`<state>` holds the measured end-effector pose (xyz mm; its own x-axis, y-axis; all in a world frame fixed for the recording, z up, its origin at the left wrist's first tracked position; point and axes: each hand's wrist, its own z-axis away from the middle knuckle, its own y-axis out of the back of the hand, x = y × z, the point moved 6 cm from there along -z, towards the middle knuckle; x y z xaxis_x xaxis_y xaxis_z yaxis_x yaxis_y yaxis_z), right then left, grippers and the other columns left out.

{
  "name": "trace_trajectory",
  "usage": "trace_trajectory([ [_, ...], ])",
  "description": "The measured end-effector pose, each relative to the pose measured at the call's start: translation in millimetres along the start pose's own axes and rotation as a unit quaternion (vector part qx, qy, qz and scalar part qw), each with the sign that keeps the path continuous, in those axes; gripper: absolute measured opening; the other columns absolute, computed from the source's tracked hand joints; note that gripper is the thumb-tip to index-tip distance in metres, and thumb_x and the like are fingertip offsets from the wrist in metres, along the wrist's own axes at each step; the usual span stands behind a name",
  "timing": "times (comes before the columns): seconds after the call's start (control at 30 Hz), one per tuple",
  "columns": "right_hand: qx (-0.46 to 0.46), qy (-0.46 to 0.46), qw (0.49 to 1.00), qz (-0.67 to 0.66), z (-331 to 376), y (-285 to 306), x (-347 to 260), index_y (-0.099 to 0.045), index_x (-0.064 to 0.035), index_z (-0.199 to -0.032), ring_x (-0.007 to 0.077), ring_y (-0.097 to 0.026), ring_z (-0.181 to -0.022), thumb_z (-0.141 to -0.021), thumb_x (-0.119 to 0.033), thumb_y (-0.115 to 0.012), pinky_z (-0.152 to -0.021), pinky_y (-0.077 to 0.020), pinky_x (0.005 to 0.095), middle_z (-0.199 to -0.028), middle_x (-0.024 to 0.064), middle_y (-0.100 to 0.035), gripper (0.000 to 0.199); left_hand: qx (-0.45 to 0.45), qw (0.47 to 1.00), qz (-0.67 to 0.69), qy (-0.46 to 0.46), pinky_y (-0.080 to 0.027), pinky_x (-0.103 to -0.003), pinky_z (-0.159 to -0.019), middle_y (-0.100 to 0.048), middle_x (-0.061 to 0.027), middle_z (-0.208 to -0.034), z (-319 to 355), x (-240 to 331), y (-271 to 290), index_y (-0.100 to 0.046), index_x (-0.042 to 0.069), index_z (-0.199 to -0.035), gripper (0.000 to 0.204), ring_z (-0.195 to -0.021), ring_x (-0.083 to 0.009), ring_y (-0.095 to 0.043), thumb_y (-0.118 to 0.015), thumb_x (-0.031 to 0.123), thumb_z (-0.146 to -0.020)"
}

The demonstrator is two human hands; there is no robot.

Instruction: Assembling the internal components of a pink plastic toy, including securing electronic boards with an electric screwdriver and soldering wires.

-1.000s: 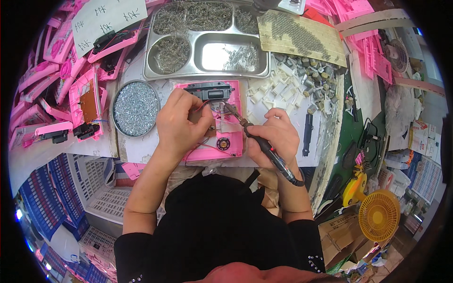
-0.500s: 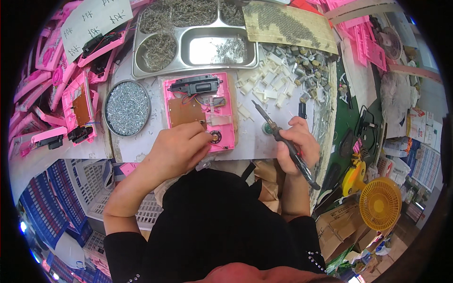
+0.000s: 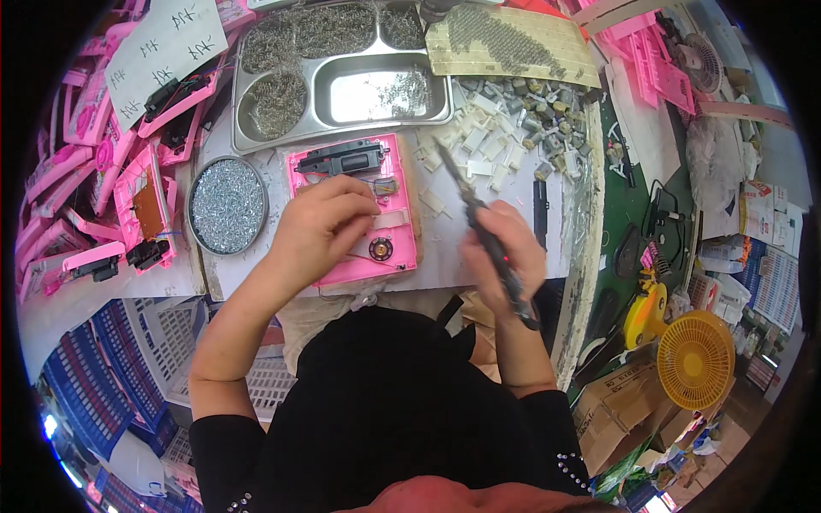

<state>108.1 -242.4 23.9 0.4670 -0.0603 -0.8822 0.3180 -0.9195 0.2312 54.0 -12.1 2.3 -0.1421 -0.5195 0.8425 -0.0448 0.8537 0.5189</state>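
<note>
A shallow pink plastic housing lies before me. It holds a black module, a white block and a small round speaker. My left hand reaches over its left side, covering most of the brown board. Thumb and fingers are pinched together near the white block; what they hold, if anything, is hidden. To the right, my right hand grips a soldering iron by its dark handle. Its metal tip points up and away, apart from the housing, and looks slightly blurred.
Left of the housing stands a round dish of small screws. Behind is a steel compartment tray of springs. White plastic pieces and a spring-covered card lie back right. Pink housings crowd the left; a yellow fan stands right.
My left hand has shifted up and left over the board, uncovering the speaker. The soldering iron has moved left and farther up with my right hand. The whole view has shifted slightly.
</note>
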Motion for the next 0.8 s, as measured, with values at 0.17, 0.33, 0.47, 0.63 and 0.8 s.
trace_trajectory([
  [0.17, -0.058, 0.084, 0.992, 0.070, 10.4, -41.5, 6.7, -0.072, -0.0033, -0.117, 0.0270, -0.061, -0.073, -0.075, 0.001, -0.083, -0.083, -0.0528, 0.0433, -0.080, 0.0077, -0.062, 0.043, -0.038, 0.998, -0.006, -0.048, -0.057, -0.036, -0.077, -0.074, -0.0115, -0.094, 3.6, -8.6, 9.0, -0.074, 0.001, -0.098, 0.015, -0.088, -0.0274, -0.072, -0.075, -0.003, -0.084],
  [0.33, -0.094, 0.095, 0.982, 0.135, 24.3, -75.2, -9.7, -0.065, -0.0052, -0.126, 0.0279, -0.068, -0.086, -0.077, -0.002, -0.085, -0.095, -0.0519, 0.0511, -0.105, 0.0114, -0.073, 0.053, -0.013, 0.999, 0.001, -0.044, -0.056, -0.036, -0.078, -0.073, -0.0112, -0.092, 6.4, -11.7, 6.3, -0.074, 0.001, -0.097, 0.014, -0.088, -0.0275, -0.071, -0.076, -0.001, -0.083],
  [0.47, -0.087, 0.123, 0.977, 0.153, 27.5, -88.8, -3.7, -0.061, -0.0064, -0.131, 0.0276, -0.068, -0.085, -0.075, 0.002, -0.085, -0.096, -0.0524, 0.0516, -0.101, 0.0092, -0.069, 0.062, 0.019, 0.999, -0.006, -0.039, -0.053, -0.037, -0.073, -0.073, -0.0084, -0.089, 7.1, -12.5, 4.5, -0.075, 0.005, -0.097, 0.014, -0.081, -0.0263, -0.070, -0.077, 0.005, -0.083],
  [0.63, -0.069, 0.123, 0.981, 0.135, 35.4, -89.6, 8.1, -0.059, -0.0059, -0.132, 0.0292, -0.068, -0.086, -0.076, 0.006, -0.081, -0.102, -0.0501, 0.0546, -0.098, 0.0089, -0.068, 0.061, 0.003, 1.000, -0.004, 0.028, -0.051, -0.035, -0.067, -0.071, -0.0075, -0.085, 4.6, -13.2, 2.6, -0.073, 0.005, -0.095, 0.012, -0.073, -0.0235, -0.067, -0.077, 0.007, -0.084],
  [0.8, -0.044, 0.091, 0.984, 0.144, 14.8, -72.5, -2.5, -0.058, -0.0034, -0.129, 0.0318, -0.068, -0.088, -0.078, 0.004, -0.079, -0.103, -0.0487, 0.0531, -0.097, 0.0113, -0.072, 0.056, -0.007, 0.997, 0.073, 0.009, -0.050, -0.028, -0.061, -0.069, -0.0071, -0.081, 4.0, -18.7, -0.1, -0.070, 0.001, -0.095, 0.010, -0.069, -0.0149, -0.065, -0.074, 0.000, -0.086],
])
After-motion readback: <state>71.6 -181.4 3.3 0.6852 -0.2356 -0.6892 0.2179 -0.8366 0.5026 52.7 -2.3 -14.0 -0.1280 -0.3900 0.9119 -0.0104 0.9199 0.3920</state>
